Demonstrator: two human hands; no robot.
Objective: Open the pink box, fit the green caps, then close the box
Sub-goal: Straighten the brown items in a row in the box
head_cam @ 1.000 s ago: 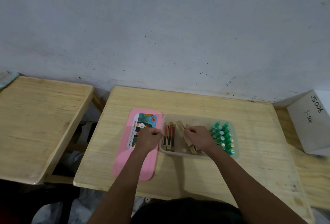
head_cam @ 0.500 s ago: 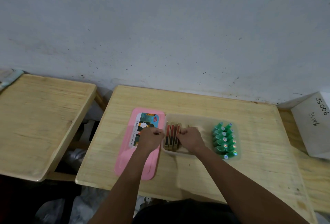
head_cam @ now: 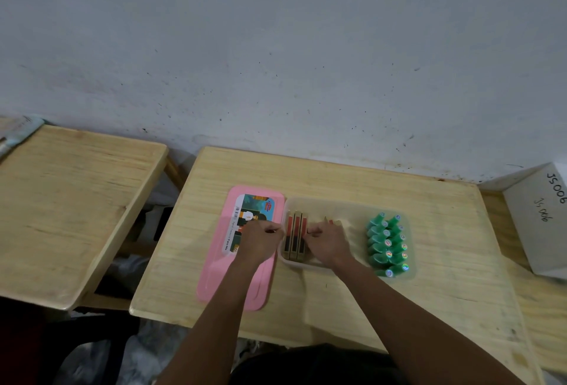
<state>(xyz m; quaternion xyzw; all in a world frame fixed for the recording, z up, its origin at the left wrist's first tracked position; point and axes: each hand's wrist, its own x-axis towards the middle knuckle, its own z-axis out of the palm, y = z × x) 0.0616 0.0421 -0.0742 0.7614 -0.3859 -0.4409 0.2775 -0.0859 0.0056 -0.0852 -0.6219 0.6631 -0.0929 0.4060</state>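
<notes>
Right now the flat pink plastic lid (head_cam: 233, 280) lies on the pale wooden table (head_cam: 368, 308), just left of the clear plastic tray (head_cam: 346, 206), so the box looks open already. Two rows of small green plastic caps (head_cam: 387, 245) lie at the right end of the tray. Thin brown and red sticks (head_cam: 295, 239) lie side by side at its left end.

Over the lid's right edge, touching the tray's left wall, the left hand (head_cam: 260, 242) is curled up. I cannot tell if it has anything in it. At the sticks, the right hand (head_cam: 327, 243) is curled too, fingers pinched close by them. Whether it grips one is hard to see.

A stick could slip out crooked and push its neighbours out of line, because they lie so tight together. An arm could also bump the caps and scatter them.

The white box (head_cam: 540, 225), far right of the tray, has "JS006" written on it. The lid's picture sticker (head_cam: 254, 216) has words too small to read.
</notes>
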